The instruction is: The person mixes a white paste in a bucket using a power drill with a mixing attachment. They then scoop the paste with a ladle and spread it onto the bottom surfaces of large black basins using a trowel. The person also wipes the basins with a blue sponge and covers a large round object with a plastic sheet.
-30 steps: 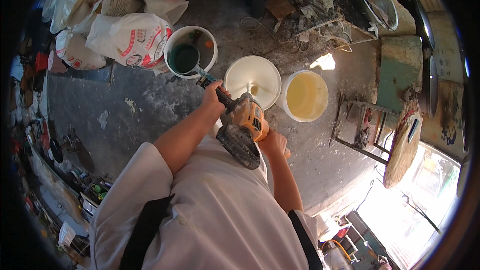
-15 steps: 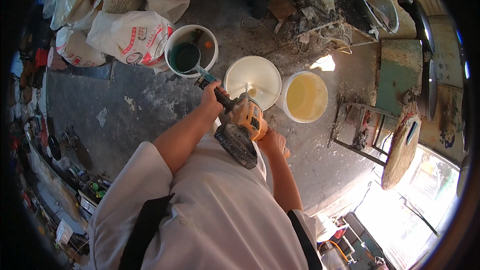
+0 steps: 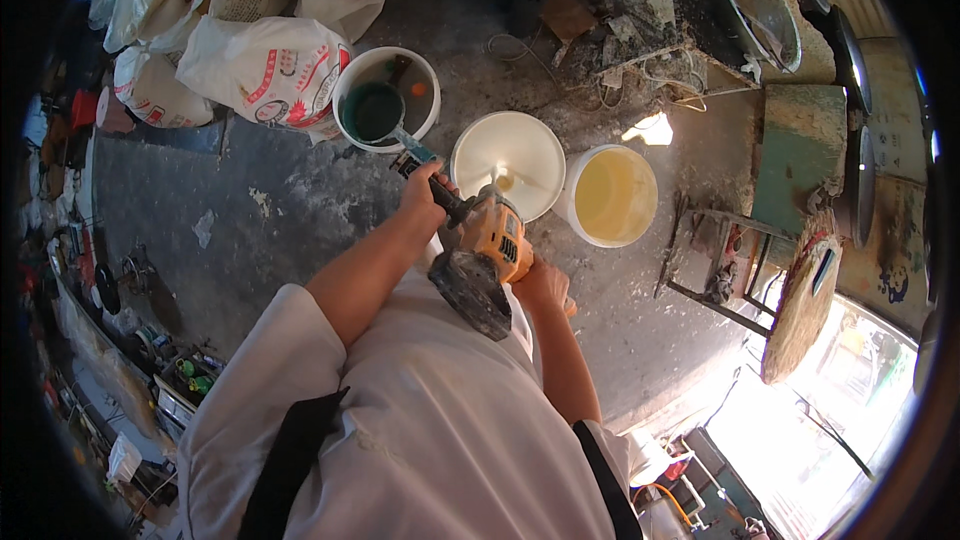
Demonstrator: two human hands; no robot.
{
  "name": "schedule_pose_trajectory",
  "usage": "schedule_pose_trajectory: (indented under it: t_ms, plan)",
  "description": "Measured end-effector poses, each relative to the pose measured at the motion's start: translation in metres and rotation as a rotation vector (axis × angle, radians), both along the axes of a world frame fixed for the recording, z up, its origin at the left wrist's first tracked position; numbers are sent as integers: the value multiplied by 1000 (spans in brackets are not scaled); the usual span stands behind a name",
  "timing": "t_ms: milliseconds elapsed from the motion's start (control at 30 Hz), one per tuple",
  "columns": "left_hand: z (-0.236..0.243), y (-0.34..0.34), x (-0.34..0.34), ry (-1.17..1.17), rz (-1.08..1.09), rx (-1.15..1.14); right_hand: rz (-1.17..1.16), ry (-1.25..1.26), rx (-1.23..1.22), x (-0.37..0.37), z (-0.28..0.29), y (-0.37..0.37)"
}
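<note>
A handheld power mixer, orange with a dusty black battery, is held in front of my torso. My left hand is wrapped round its black side handle. My right hand grips the rear of the tool on the other side. The mixer's shaft points down into a white bucket of pale, creamy-looking contents; its lower end is hard to make out. Right beside stands a white bucket of yellowish liquid. To the left, another white bucket has a dark green, long-handled scoop in it.
White sacks with red print are piled at the upper left. A metal frame and a round board stand at right. Debris and a large metal basin lie at the upper right. Cluttered tools line the left edge.
The view has shifted very slightly. Both hands keep the same hold on the mixer, and the shaft stays over the middle bucket.
</note>
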State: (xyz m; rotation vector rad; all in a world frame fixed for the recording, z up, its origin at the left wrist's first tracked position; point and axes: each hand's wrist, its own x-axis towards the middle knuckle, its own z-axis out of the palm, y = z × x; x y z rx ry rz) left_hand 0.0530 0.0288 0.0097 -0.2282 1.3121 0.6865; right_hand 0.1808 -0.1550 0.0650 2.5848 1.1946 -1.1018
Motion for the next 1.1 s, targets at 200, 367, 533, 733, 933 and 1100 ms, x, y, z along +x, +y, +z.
schedule_pose_trajectory:
  t_ms: [200, 367, 533, 733, 933, 1100]
  plan:
    - [0, 0, -4, -32, -3, 31, 19, 2, 8, 0, -1, 0]
    - [-1, 1, -4, 17, -26, 7, 0, 10, -19, -2, 2, 1]
    - [-4, -1, -11, -3, -8, 32, -21, 39, -17, -10, 1, -1]
    - [-2, -4, -18, 32, -34, 44, -39, -48, 95, -27, -5, -11]
    - [4, -5, -21, 30, -56, 49, -50, 18, 38, -34, -3, -17]
    - [5, -6, -25, 3, -72, 24, -71, -30, 68, -38, -4, -21]
